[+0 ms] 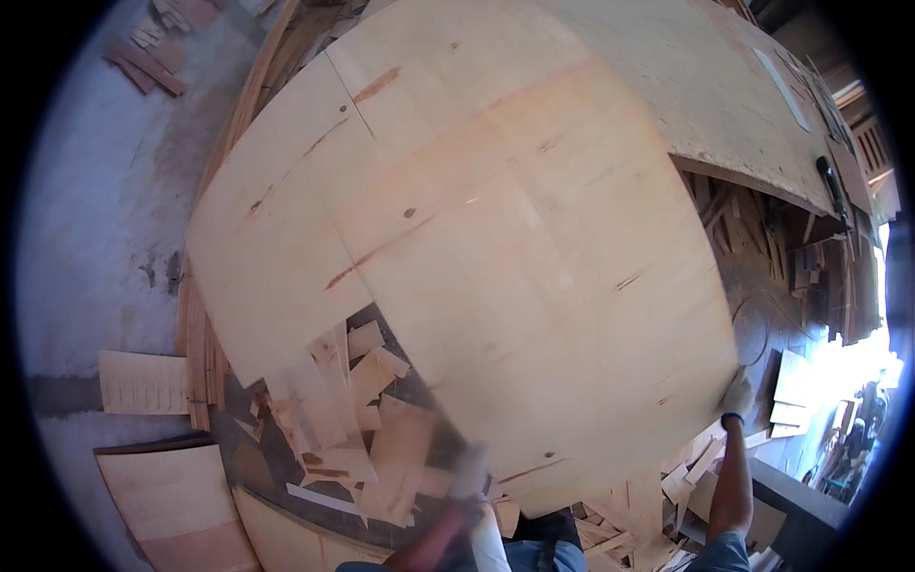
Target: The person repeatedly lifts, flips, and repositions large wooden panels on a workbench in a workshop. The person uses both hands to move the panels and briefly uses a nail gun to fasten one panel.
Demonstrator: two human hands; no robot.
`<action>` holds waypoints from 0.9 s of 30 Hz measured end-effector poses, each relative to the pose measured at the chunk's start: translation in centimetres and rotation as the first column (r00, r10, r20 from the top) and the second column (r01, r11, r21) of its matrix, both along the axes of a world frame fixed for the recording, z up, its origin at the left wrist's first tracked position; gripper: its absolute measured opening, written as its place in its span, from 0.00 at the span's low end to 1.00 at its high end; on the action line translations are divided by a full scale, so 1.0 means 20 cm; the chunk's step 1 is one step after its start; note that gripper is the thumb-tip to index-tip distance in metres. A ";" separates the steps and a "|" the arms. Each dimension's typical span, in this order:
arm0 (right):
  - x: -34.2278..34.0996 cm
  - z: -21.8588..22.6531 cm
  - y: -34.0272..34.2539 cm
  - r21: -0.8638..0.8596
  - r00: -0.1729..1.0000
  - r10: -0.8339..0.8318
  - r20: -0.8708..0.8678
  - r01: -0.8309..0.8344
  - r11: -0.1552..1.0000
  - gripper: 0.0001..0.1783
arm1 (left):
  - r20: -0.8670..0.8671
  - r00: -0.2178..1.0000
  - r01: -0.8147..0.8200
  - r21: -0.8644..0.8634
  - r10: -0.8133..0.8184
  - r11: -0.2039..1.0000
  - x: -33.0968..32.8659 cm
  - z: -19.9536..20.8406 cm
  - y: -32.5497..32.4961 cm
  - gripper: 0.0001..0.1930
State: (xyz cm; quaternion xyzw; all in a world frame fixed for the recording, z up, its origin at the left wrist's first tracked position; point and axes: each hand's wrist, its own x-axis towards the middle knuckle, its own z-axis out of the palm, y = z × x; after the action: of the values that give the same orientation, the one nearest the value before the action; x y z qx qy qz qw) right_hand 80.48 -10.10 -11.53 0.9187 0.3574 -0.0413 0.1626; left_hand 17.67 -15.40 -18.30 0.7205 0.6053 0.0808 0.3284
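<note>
A large pale plywood sheet (534, 286) with brown knots and streaks fills the middle of the view. At its near right edge, my right hand (738, 395), in a light glove, is closed on the rim. My left hand (467, 474), also in a light glove, is by the sheet's near left edge. Motion smears it, so its fingers and its contact with the sheet cannot be made out. A narrow whitish piece (487, 540) shows beside my left forearm. More plywood (286, 229) lies along the left, with straight seams visible.
Broken veneer scraps (396, 443) cover the floor by my left arm, and more offcuts (620, 520) lie before me. A high plywood-topped stack (724, 86) with a black-handled tool (831, 181) stands far right. Curved panels (176, 496) lie near left; a grey beam (796, 496) is near right.
</note>
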 end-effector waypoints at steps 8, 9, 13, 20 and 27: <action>-0.95 0.18 -0.69 0.229 0.911 -0.209 -0.356 0.302 0.925 0.40 | 0.167 0.848 -0.463 -0.229 0.503 0.856 -0.71 0.48 0.11 0.21; -1.09 0.26 -0.71 0.240 0.872 -0.264 -0.413 0.384 0.892 0.40 | 0.178 0.843 -0.484 -0.159 0.507 0.860 -0.79 0.51 0.11 0.20; -1.43 0.38 -0.95 0.193 0.661 -0.389 -0.641 0.630 0.752 0.42 | 0.212 0.780 -0.531 -0.273 0.589 0.802 -1.13 0.63 0.14 0.19; -1.75 0.40 -1.23 0.192 0.552 -0.334 -0.764 0.690 0.698 0.37 | 0.322 0.726 -0.549 -0.260 0.608 0.794 -1.45 0.78 0.23 0.20; -1.83 0.38 -1.24 0.223 0.595 -0.284 -0.752 0.635 0.739 0.34 | 0.307 0.710 -0.560 -0.299 0.634 0.772 -1.44 0.93 0.38 0.19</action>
State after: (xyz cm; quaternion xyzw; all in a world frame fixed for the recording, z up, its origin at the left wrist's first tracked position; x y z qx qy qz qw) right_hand 43.79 -34.84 -3.96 0.9095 0.1304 -0.3251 -0.2237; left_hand -11.11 -7.90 0.23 0.4201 0.7327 0.2685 0.4632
